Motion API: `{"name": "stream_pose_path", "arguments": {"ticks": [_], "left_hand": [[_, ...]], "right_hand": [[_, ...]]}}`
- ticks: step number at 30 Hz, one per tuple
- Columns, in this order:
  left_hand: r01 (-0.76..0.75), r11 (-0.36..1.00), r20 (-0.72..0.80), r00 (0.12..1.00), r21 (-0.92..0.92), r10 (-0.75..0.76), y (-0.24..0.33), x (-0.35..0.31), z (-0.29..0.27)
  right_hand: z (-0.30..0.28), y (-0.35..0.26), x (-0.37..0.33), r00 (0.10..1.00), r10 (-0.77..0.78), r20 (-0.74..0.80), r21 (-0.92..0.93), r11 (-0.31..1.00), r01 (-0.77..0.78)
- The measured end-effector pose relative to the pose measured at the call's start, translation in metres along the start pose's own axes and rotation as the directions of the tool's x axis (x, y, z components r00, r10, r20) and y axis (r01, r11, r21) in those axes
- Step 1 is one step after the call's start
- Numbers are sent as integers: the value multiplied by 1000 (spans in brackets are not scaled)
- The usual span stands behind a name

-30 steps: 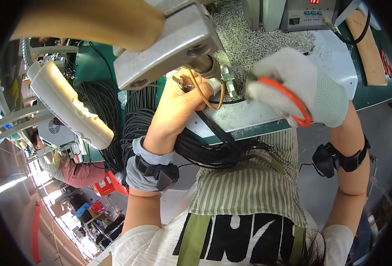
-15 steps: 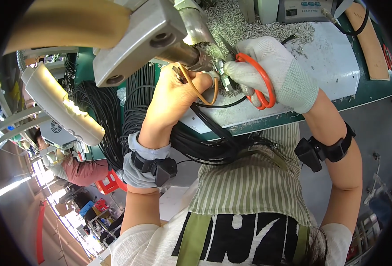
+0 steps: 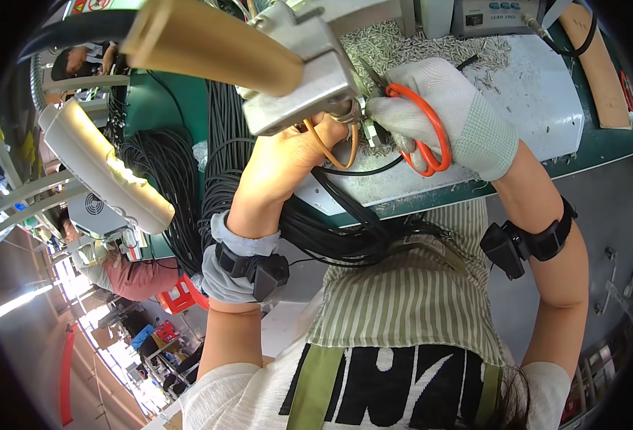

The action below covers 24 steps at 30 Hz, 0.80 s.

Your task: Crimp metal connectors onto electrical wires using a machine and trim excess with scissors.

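My bare left hand [image 3: 282,159] is closed, its fingertips hidden beneath a grey metal clamp head [image 3: 298,79] with a tan tube-shaped handle [image 3: 212,50]. A tan loop [image 3: 336,163] hangs by those fingers, and a black cable [image 3: 366,171] runs just below. What the fingers pinch is hidden. My right hand [image 3: 449,118], in a white knit glove, is closed round red-handled scissors [image 3: 439,136], their dark blades [image 3: 372,74] pointing up and away. Between the hands sits a small shiny metal fitting [image 3: 375,135], close to the gloved fingertips.
Many small metal pieces [image 3: 438,51] cover the back of the white plate [image 3: 538,93]. Bundles of black cable [image 3: 162,179] lie left and along the near table edge. A lit lamp [image 3: 108,168] stands left; a grey control box [image 3: 499,18] and a tan strip [image 3: 596,72] are back right.
The clamp head and its tan handle have swung to the right, now covering the fingertips of my left hand. Both hands have hardly moved, and the scissors remain in the right.
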<state>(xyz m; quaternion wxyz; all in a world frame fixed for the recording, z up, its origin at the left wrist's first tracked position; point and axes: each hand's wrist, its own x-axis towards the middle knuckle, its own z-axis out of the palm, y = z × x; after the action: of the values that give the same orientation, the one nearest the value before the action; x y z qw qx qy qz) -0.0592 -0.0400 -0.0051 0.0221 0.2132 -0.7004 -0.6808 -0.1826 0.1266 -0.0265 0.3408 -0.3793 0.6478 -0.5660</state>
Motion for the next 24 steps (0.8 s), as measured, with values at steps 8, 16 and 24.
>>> {"name": "stream_pose_path", "arguments": {"ticks": [8, 16, 24], "left_hand": [[123, 992, 66, 990, 29, -124, 4, 4, -9], [102, 992, 135, 985, 74, -111, 1, 2, -8], [-102, 945, -170, 984, -312, 50, -13, -56, -4]], "right_hand": [[-1, -6, 3, 996, 93, -2, 15, 996, -93], [2, -10, -4, 996, 77, -49, 14, 997, -77], [-4, -41, -76, 938, 280, -206, 181, 953, -244]]}}
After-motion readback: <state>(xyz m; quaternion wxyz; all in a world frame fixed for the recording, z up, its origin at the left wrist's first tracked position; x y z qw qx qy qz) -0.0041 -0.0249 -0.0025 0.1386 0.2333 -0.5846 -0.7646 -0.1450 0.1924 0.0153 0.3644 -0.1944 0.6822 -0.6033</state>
